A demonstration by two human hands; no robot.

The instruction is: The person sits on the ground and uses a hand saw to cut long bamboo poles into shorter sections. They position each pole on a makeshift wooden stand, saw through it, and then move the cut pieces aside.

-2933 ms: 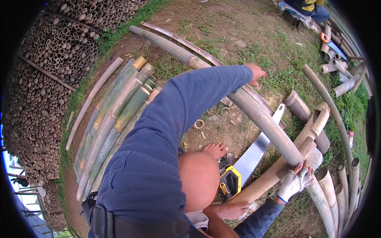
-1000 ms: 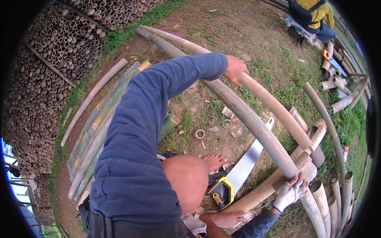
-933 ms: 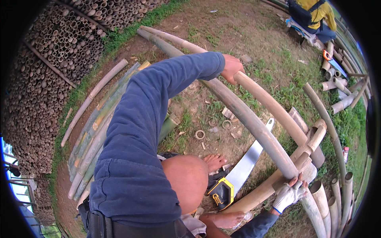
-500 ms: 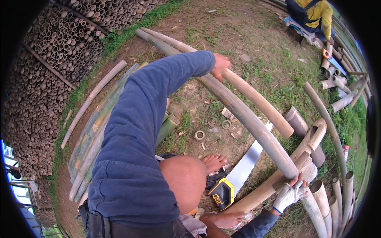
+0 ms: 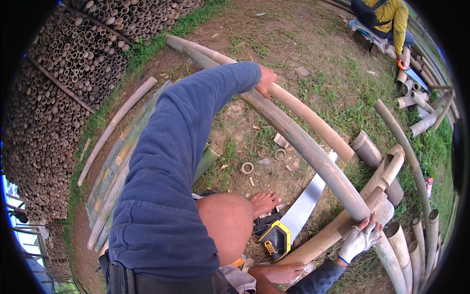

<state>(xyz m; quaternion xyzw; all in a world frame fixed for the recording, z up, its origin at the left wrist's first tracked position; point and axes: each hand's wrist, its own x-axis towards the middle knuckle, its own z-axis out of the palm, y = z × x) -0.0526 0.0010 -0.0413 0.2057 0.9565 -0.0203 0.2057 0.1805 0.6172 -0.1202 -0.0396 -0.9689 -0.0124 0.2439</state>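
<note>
My left arm, in a dark blue sleeve, stretches forward over the ground. My bare left hand is closed round a thinner tan bamboo pole, its fingers partly hidden behind the wrist. Beside that pole runs a thicker grey-green bamboo pole, whose near end lies on a notched bamboo piece. My right hand, in a white glove with bare fingertips, is at the thick pole's near end. Its fingers are apart, and the thumb and a fingertip touch the pole's end.
A handsaw with a yellow-and-black handle lies by my feet. Cut bamboo lengths stand at the right. Split poles lie at the left, before a large bamboo stack. A person in yellow holds an orange-handled saw at far right.
The thinner pole has slid a little away, toward the upper left, along with my left hand. The thick pole and my right hand stay nearly in place. The person in yellow now grips their saw.
</note>
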